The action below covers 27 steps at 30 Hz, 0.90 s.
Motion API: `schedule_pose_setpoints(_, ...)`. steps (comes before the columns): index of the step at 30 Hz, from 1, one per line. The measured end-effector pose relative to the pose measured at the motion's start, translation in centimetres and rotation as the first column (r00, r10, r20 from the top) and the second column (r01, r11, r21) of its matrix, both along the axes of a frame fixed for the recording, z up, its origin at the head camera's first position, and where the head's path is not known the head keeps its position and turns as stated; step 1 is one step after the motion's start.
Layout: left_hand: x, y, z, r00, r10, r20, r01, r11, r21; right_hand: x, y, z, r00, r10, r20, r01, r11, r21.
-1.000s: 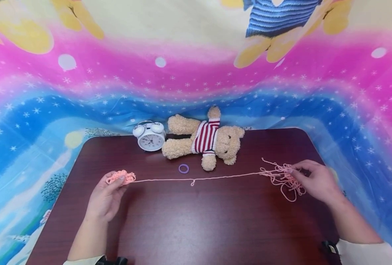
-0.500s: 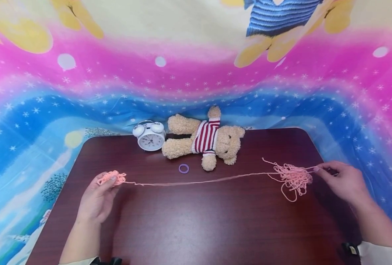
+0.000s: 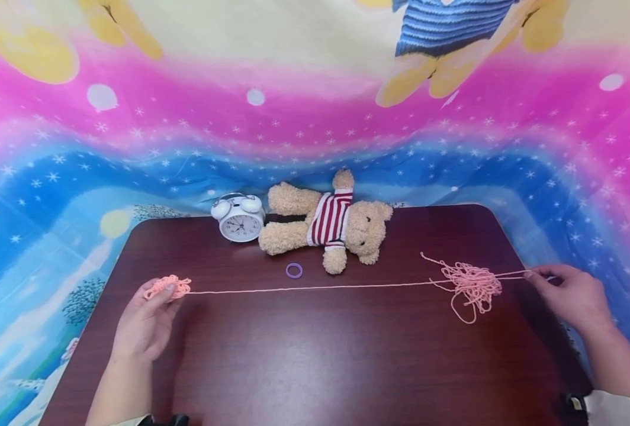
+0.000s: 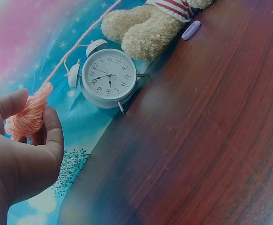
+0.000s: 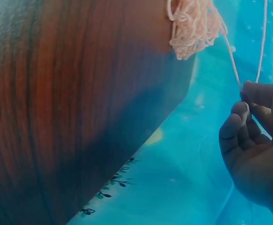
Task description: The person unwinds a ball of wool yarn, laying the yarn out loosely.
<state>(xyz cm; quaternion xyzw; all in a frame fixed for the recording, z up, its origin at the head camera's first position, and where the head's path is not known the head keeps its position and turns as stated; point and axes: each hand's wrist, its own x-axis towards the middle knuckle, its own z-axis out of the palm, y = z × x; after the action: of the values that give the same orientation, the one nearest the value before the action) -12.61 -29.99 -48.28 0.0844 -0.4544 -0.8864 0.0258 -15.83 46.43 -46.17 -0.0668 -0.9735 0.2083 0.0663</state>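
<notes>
My left hand (image 3: pixel 145 322) grips a small wound bundle of peach yarn (image 4: pixel 31 115) between thumb and fingers, at the left of the table. From it a single strand (image 3: pixel 304 288) runs taut across the table to the right. My right hand (image 3: pixel 573 296) pinches the yarn between thumb and fingertips, past the table's right edge; two lengths lead away from the pinch in the right wrist view. Left of that hand, a loose tangle of the same yarn (image 3: pixel 475 287) lies at the right of the table, with one loop and a loose end sticking out.
At the back of the dark wooden table (image 3: pixel 315 355) a white twin-bell alarm clock (image 3: pixel 240 225) stands beside a teddy bear (image 3: pixel 365 231) in a striped shirt, lying on its side. A purple ring (image 3: pixel 293 271) lies in front of the bear. A printed cloth (image 3: pixel 304 130) hangs behind.
Both hands have moved apart, the right one farther right. The strand's small loop at mid-table is gone and the strand is straight. My right hand has drawn yarn out beyond the tangle.
</notes>
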Motion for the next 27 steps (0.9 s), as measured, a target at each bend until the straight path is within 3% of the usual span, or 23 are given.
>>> schedule_pose_setpoints(13, 0.6, -1.6, 0.2, 0.994, 0.084, -0.066, -0.079, 0.993, 0.083, -0.1, 0.3, -1.2, 1.0, -0.02, -0.022, 0.02, 1.0, 0.016)
schedule_pose_setpoints(19, 0.5, -1.3, 0.0, 0.996, 0.038, -0.078, -0.031, 0.994, 0.101, -0.5, -0.3, -1.7, 0.999, 0.036, -0.004, -0.036, 0.999, 0.01)
schedule_pose_setpoints(27, 0.2, 0.0, 0.1, 0.998, 0.001, -0.064, 0.001, 0.999, 0.037, -1.1, -1.4, -3.2, 0.983, 0.176, 0.042, -0.177, 0.984, 0.011)
